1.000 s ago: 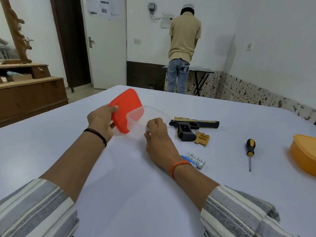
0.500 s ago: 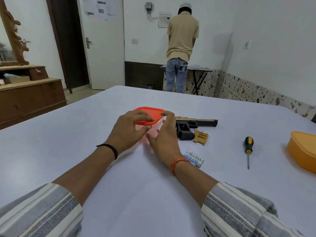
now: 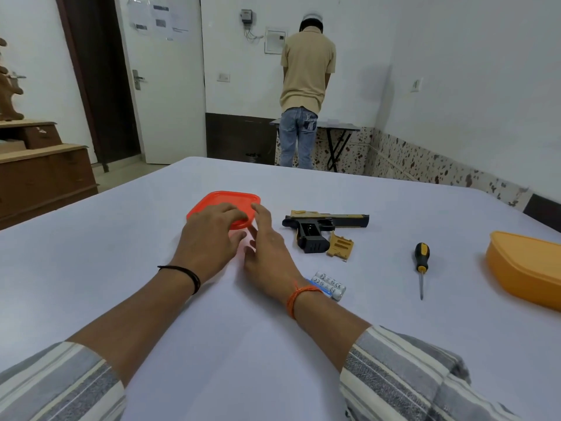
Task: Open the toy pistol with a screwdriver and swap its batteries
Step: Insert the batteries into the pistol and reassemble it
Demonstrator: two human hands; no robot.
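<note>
A black and gold toy pistol (image 3: 321, 226) lies on its side on the white table (image 3: 212, 329), its gold battery cover (image 3: 340, 247) off beside the grip. A pack of white batteries (image 3: 329, 285) lies near my right wrist. The yellow-and-black screwdriver (image 3: 421, 265) rests to the right. My left hand (image 3: 209, 240) presses flat on the red lid (image 3: 224, 205) of a clear container, most of which is hidden by my hands. My right hand (image 3: 267, 247) rests against the container's right side with straight fingers, its fingertips touching the lid's edge.
An orange container (image 3: 525, 265) sits at the right edge of the table. A person (image 3: 306, 95) stands with their back turned at a small folding table by the far wall. A wooden cabinet (image 3: 39, 174) is at the left.
The red lid, tilted up in my left hand a second ago, now lies flat on the clear container. Both hands have come together on it.
</note>
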